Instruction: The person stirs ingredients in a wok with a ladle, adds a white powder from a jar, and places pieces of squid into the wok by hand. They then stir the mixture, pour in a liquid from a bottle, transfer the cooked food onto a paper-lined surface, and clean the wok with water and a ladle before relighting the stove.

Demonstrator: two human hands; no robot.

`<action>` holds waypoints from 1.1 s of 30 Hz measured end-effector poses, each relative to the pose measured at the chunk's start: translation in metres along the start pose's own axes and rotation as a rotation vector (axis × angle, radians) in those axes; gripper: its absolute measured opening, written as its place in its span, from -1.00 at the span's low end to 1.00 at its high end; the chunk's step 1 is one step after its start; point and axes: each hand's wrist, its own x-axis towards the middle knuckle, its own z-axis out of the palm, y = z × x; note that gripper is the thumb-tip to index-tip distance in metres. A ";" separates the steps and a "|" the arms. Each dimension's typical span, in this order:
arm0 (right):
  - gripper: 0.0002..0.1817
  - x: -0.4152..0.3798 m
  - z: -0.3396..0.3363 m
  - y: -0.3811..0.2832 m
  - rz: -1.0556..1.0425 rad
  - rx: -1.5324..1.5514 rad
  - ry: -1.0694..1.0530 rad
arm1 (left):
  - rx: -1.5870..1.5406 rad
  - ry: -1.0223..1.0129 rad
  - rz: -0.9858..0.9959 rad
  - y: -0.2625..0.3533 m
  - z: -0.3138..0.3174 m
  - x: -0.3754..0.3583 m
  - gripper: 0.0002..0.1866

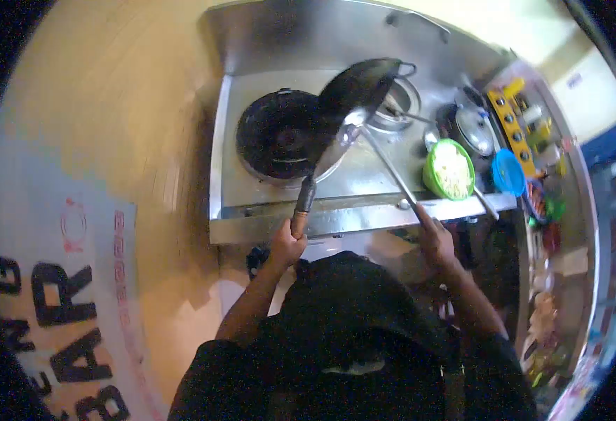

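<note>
My left hand (pixel 288 243) is closed round the wooden grip of a dark wok (pixel 357 85). The wok is lifted and tilted to the right, partly over a round metal pot (pixel 411 95). In my right hand (pixel 437 243) is the end of a long metal ladle (pixel 392 165). Its shiny head is at the wok's near side; blur hides whether they touch. Left of the wok is a black round burner (pixel 269 133). Whatever is inside the wok cannot be made out.
A green bowl (pixel 429 175) of pale shredded food stands at the stove's right front. Beyond it are a lidded pan (pixel 476 132) and a blue bowl (pixel 508 172). Bottles and food line a side shelf. A steel splashback (pixel 280 42) rises behind; a lettered banner (pixel 97 259) hangs left.
</note>
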 end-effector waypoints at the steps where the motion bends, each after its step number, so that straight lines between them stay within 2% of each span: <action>1: -0.38 0.001 0.008 0.013 -0.015 -0.132 -0.076 | -0.033 -0.025 0.013 0.006 -0.004 0.003 -0.68; 2: -0.34 -0.007 0.017 0.043 -0.080 -0.147 -0.051 | -0.066 -0.050 0.025 0.012 -0.009 0.006 -0.68; 4: -0.33 -0.032 -0.005 0.076 -0.069 -0.083 -0.063 | 0.038 -0.072 -0.041 0.067 -0.029 0.011 -0.70; 5: -0.35 -0.042 -0.012 0.086 0.037 -0.190 -0.131 | 0.053 -0.091 -0.026 0.074 -0.028 0.014 -0.70; 8: -0.34 -0.050 -0.065 0.024 0.134 0.002 0.017 | 0.009 -0.047 0.051 0.077 -0.027 0.021 -0.75; 9: -0.46 -0.038 -0.042 0.029 0.053 0.042 0.178 | -0.166 -0.151 -0.126 0.070 -0.024 0.027 -0.78; 10: -0.46 -0.035 -0.032 0.035 0.061 0.049 0.180 | -0.341 -0.253 -0.309 0.064 -0.022 0.030 -0.80; 11: -0.46 -0.017 -0.041 0.004 0.217 0.294 0.073 | -0.333 -0.259 -0.308 0.061 -0.021 0.032 -0.80; 12: -0.47 0.002 -0.046 -0.020 0.371 0.539 -0.036 | -0.578 -0.287 -0.396 0.060 -0.021 0.036 -0.81; 13: -0.47 0.020 -0.025 -0.021 0.263 0.747 0.020 | -0.825 -0.311 -0.480 0.062 -0.023 0.040 -0.81; 14: -0.47 0.041 -0.006 -0.021 0.146 0.949 0.080 | -0.822 -0.317 -0.474 0.065 -0.025 0.045 -0.81; 16: -0.47 0.071 -0.042 -0.061 0.351 1.232 -0.192 | -0.791 -0.458 -0.523 0.069 -0.036 0.055 -0.84; 17: -0.47 0.090 -0.033 -0.069 0.352 1.304 -0.256 | -0.838 -0.602 -0.631 0.063 -0.044 0.062 -0.80; 19: -0.47 0.122 -0.009 -0.075 0.357 1.380 -0.326 | -0.834 -0.560 -0.752 0.065 -0.049 0.069 -0.75; 20: -0.50 0.134 0.001 -0.077 0.304 1.388 -0.412 | -0.907 -0.596 -0.771 0.054 -0.053 0.072 -0.77; 21: -0.49 0.145 0.001 -0.085 0.340 1.352 -0.447 | -0.981 -0.633 -0.794 0.041 -0.054 0.077 -0.79; 23: -0.48 0.170 0.031 -0.087 0.371 1.572 -0.565 | -1.090 -0.603 -0.729 0.046 -0.056 0.080 -0.82; 24: -0.57 0.185 0.058 -0.087 0.373 1.597 -0.584 | -1.000 -0.579 -0.737 0.036 -0.055 0.080 -0.85; 25: -0.76 0.192 0.067 -0.093 0.365 1.407 -0.538 | -0.906 -0.542 -0.741 0.029 -0.054 0.080 -0.86; 26: -0.82 0.194 0.072 -0.098 0.413 1.463 -0.549 | -0.910 -0.570 -0.740 0.030 -0.050 0.079 -0.86; 27: -0.78 0.200 0.087 -0.096 0.421 1.576 -0.649 | -0.900 -0.477 -0.751 0.037 -0.050 0.076 -0.85; 28: -0.72 0.202 0.092 -0.099 0.427 1.564 -0.644 | -0.890 -0.382 -0.759 0.041 -0.050 0.073 -0.82; 30: -0.67 0.194 0.083 -0.094 0.447 1.565 -0.635 | -0.999 -0.396 -0.815 0.038 -0.048 0.074 -0.76; 31: -0.59 0.185 0.070 -0.090 0.241 1.314 -0.578 | -1.112 -0.397 -0.865 0.037 -0.048 0.072 -0.70; 32: -0.52 0.173 0.056 -0.082 0.046 1.057 -0.515 | -1.100 -0.408 -0.870 0.039 -0.048 0.058 -0.70; 33: -0.44 0.157 0.048 -0.065 -0.168 0.925 -0.434 | -1.120 -0.293 -0.834 0.044 -0.043 0.046 -0.63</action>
